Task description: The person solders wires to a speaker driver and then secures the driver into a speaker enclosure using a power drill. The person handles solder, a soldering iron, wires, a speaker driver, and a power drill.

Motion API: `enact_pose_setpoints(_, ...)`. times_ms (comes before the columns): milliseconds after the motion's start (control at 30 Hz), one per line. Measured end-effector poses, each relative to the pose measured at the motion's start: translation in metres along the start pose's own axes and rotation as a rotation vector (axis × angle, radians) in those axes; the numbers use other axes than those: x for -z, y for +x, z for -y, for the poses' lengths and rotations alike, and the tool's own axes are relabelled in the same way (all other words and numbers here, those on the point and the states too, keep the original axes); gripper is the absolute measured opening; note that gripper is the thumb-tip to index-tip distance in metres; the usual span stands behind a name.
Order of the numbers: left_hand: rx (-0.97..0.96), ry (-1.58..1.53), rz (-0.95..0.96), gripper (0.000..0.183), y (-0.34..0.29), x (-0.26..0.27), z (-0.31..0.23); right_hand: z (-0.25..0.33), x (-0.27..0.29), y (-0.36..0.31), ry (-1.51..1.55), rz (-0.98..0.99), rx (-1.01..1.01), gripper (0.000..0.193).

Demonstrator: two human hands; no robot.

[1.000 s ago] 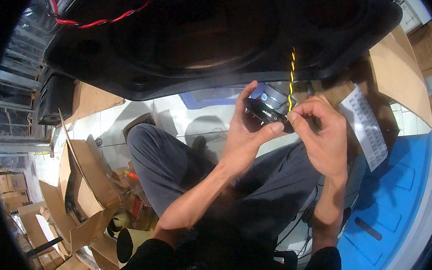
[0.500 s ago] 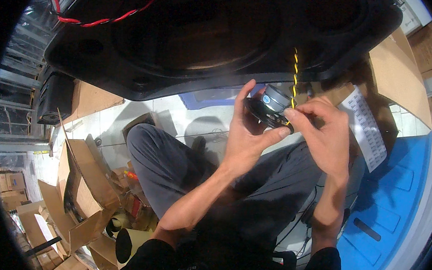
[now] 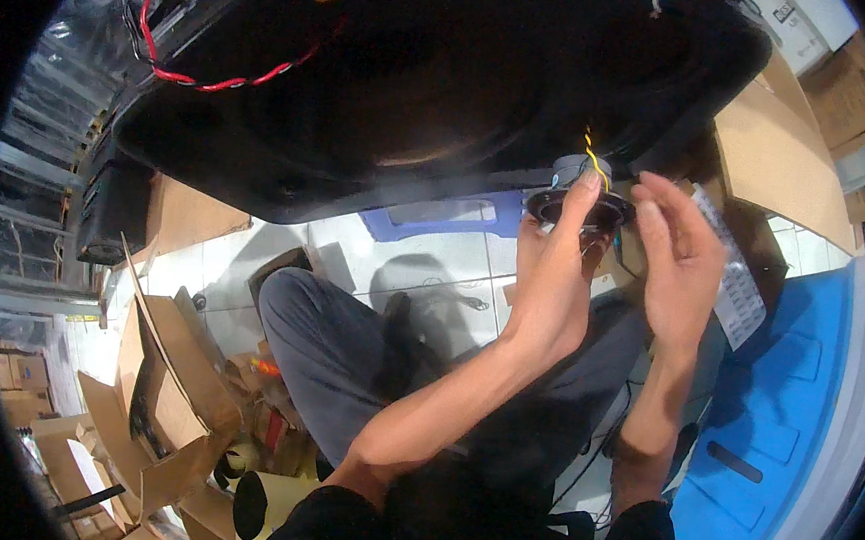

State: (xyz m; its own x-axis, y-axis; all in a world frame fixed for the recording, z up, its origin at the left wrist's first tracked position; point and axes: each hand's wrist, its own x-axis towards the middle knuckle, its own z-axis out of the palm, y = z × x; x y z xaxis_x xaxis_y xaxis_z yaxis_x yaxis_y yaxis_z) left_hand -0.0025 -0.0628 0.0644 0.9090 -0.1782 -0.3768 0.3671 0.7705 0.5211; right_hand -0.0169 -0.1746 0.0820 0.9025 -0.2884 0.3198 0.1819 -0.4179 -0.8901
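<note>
My left hand (image 3: 550,278) grips a small round black speaker part (image 3: 578,202) and holds it up against the underside of a large black moulded panel (image 3: 416,78). A twisted yellow and black wire (image 3: 594,159) runs from the part up to the panel. Just to the right, my right hand (image 3: 679,262) hovers with its fingers spread and nothing in it, close to the part but apart from it. I sit with my legs in grey trousers (image 3: 336,354) below.
A red and black twisted wire (image 3: 205,79) runs along the panel's upper left. Open cardboard boxes (image 3: 158,391) lie at lower left. A blue plastic crate (image 3: 783,415) stands at right, a blue stool (image 3: 446,216) on the white tiled floor behind.
The speaker part has been raised toward the panel. My right hand has let go of it and opened; my left hand still holds it.
</note>
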Motion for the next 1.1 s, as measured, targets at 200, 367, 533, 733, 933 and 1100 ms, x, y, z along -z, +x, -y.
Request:
enact_pose_setpoints(200, 0.000, -0.003, 0.065, 0.033, 0.016, -0.020, -0.005, -0.025, -0.002, -0.001, -0.174, -0.032, 0.144, 0.031)
enact_pose_setpoints(367, 0.005, 0.007, 0.081, 0.033, 0.028, -0.029, -0.014, -0.049, -0.014, 0.020, 0.008, -0.123, 0.058, 0.026)
enact_pose_setpoints(533, 0.010, 0.092, 0.136, 0.034, 0.033, -0.022, -0.020, -0.063, -0.021, 0.033, 0.153, -0.108, 0.017, 0.027)
enact_pose_setpoints(733, -0.036, 0.507, 0.009, 0.056, 0.018, 0.007, -0.025, -0.060, -0.019, 0.044, 0.290, -0.054, -0.125, 0.031)
enact_pose_setpoints(933, -0.976, 1.471, -0.086, 0.049, 0.021, 0.028, -0.052, -0.063, -0.021, 0.052, 0.288, -0.065, -0.137, 0.035)
enact_pose_setpoints(1100, -0.954, 1.525, -0.137, 0.070, 0.055, 0.024, -0.060, -0.064, -0.030, 0.050, 0.350, -0.134, -0.157, 0.037)
